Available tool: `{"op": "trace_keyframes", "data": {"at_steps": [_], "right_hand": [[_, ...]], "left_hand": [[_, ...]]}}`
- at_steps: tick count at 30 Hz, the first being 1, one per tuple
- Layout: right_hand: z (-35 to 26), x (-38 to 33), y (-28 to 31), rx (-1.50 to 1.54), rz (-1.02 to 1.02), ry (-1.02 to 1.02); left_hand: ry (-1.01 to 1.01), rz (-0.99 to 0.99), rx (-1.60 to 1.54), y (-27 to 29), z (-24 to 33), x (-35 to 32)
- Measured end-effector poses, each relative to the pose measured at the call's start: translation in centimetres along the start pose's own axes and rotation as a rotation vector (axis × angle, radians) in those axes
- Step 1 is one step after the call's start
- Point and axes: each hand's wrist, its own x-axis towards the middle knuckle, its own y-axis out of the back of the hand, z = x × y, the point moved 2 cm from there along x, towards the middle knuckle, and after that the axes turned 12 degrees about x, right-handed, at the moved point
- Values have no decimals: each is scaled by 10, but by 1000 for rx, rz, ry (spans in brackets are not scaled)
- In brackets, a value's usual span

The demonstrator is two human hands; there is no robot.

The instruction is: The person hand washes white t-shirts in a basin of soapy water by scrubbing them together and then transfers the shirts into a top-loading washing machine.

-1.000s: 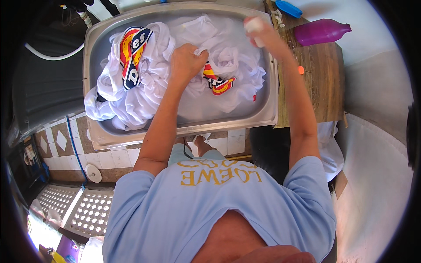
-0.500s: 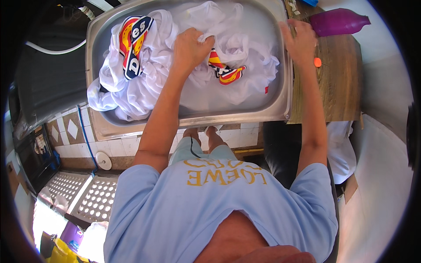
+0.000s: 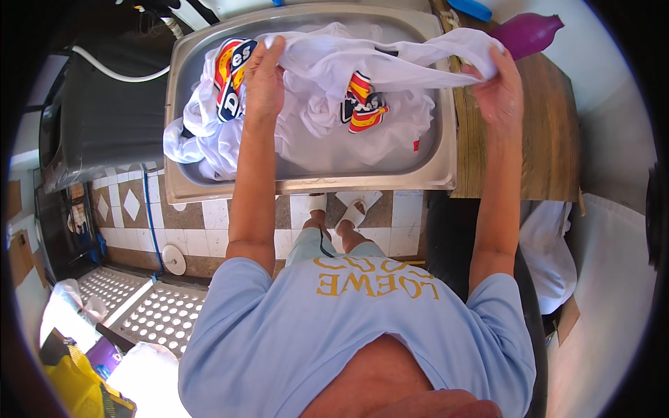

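Observation:
My left hand [image 3: 265, 80] and my right hand [image 3: 502, 90] both grip a wet white shirt [image 3: 334, 52], each closed on an edge. A band of it is pulled taut between them, across the far side of a metal sink basin [image 3: 313, 184]. The rest hangs into cloudy water, and where it ends among the other white cloth I cannot tell. Bunched white cloth [image 3: 209, 143] with a red, yellow and navy print lies by my left wrist. A second such print [image 3: 366, 104] shows mid-basin. My right hand is beyond the basin's right rim, over the wooden counter [image 3: 523, 150].
A purple container [image 3: 526, 36] lies at the counter's far end, near a blue object [image 3: 470, 8]. Left of the basin stands a black appliance [image 3: 104, 111] with a white hose [image 3: 115, 73]. White cloth [image 3: 547, 258] hangs below the counter at right.
My right hand has gone from the counter by the basin's rim to gripping the shirt. My left hand has moved left, and the cloth is now lifted and stretched between both hands.

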Motion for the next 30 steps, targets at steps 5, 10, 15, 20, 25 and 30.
{"op": "trace_keyframes", "data": {"at_steps": [5, 10, 15, 20, 25, 30], "right_hand": [[-20, -1, 20, 74, -101, -6], [-8, -5, 10, 78, -99, -75], [16, -1, -15, 73, -178, -148], [25, 17, -36, 71, -218, -162], [46, 30, -21, 170, 21, -76], [180, 39, 22, 339, 208, -447]], "left_hand": [[-76, 15, -9, -5, 37, 7], [19, 59, 396, 28, 34, 20], [-677, 224, 1557, 8, 22, 9], [-496, -477, 1338, -69, -18, -3], [60, -675, 699, -53, -38, 22], [-119, -371, 157, -139, -31, -26]]}}
